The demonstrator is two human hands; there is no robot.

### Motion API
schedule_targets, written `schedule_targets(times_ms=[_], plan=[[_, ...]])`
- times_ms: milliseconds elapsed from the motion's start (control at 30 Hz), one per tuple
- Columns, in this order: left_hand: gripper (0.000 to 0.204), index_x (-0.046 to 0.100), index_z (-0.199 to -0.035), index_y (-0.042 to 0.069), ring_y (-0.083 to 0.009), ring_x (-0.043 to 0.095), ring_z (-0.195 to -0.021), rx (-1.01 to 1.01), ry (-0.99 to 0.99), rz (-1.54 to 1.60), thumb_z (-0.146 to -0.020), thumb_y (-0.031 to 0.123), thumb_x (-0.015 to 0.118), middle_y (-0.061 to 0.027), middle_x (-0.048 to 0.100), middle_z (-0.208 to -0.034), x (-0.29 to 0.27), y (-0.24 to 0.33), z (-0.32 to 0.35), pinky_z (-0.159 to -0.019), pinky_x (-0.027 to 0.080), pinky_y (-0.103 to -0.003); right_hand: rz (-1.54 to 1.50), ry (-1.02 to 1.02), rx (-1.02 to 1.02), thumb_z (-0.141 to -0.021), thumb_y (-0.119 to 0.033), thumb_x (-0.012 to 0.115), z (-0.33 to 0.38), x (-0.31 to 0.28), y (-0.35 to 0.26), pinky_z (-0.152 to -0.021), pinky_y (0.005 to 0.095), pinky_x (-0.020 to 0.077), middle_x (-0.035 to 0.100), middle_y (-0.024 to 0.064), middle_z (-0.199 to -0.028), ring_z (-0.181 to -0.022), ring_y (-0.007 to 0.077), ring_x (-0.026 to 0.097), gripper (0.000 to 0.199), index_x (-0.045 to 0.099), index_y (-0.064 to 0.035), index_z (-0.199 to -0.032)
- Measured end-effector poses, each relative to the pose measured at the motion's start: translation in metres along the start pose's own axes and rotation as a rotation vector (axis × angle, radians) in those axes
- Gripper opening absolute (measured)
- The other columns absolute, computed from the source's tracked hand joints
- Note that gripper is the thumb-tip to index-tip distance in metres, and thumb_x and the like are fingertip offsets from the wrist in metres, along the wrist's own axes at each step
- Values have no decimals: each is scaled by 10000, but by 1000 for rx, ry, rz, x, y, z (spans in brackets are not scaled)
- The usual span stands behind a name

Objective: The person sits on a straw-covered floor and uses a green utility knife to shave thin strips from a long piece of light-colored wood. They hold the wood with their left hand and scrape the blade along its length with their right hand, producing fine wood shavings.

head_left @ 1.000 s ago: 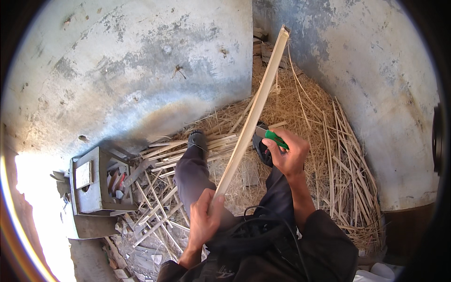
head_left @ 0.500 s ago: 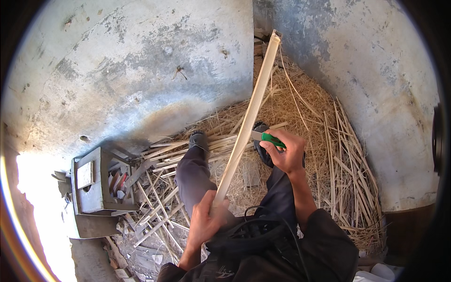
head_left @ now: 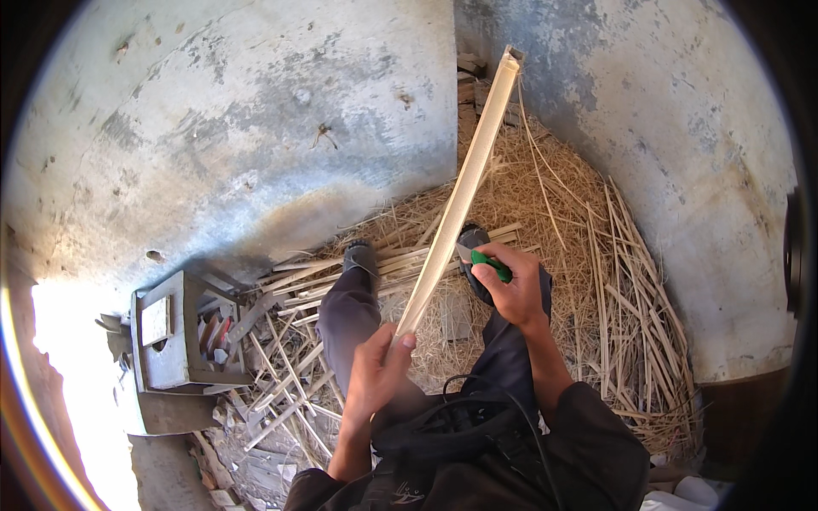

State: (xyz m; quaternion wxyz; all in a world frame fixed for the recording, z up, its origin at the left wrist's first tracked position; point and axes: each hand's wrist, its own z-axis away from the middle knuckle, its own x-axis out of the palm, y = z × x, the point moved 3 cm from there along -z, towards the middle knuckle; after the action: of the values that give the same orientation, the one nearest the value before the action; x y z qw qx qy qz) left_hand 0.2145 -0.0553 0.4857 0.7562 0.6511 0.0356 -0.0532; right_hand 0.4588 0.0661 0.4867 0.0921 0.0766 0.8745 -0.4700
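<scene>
A long pale strip of split wood or bamboo (head_left: 464,187) slants up and away from my lap toward the far corner. Its near end is gripped by my left hand (head_left: 377,368), thumb along the top. My right hand (head_left: 515,285) is closed around the green handle of a knife (head_left: 494,266). The short blade points left, close to the strip's right edge; I cannot tell whether it touches. Thin shavings hang from the strip's far end.
Curly shavings (head_left: 537,179) cover the floor beyond my feet. Cut strips (head_left: 643,341) lie piled at the right, with more strips (head_left: 285,383) crossed at the left. A box-like wooden stand (head_left: 175,341) holds small items. Worn plaster walls (head_left: 256,111) enclose the far side.
My left hand has risen slightly along with the strip, whose far end has shifted up and right. The knife hand has turned a little and come slightly lower.
</scene>
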Motion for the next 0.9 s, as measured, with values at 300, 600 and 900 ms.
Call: schedule_targets(times_ms=[300,600,900], plan=[[313,587,-869,14,-26,410,-668,6,87,-5,-1121,174,682,49,484,-666,-3,8,4,-554,335,-279,30,-125,67,-927,-275,896,15,-2,-7,-640,295,533,790,70,-856,-713,115,719,309,810,-29,-1093],[294,591,-868,-9,-50,408,-640,69,86,-149,-1089,143,713,-31,490,-622,-1,13,9,-547,355,-316,270,-31,-234,-885,-373,916,5,8,-34,-551,323,477,733,43,-764,-608,201,668,339,830,-78,-1029],[299,598,-876,-15,-83,425,-623,81,121,-225,-1083,161,725,-74,503,-621,-3,17,15,-551,379,-341,360,71,-223,-879,-376,913,-1,0,-33,-575,337,499,777,10,-812,-608,202,695,308,833,-122,-1033]])
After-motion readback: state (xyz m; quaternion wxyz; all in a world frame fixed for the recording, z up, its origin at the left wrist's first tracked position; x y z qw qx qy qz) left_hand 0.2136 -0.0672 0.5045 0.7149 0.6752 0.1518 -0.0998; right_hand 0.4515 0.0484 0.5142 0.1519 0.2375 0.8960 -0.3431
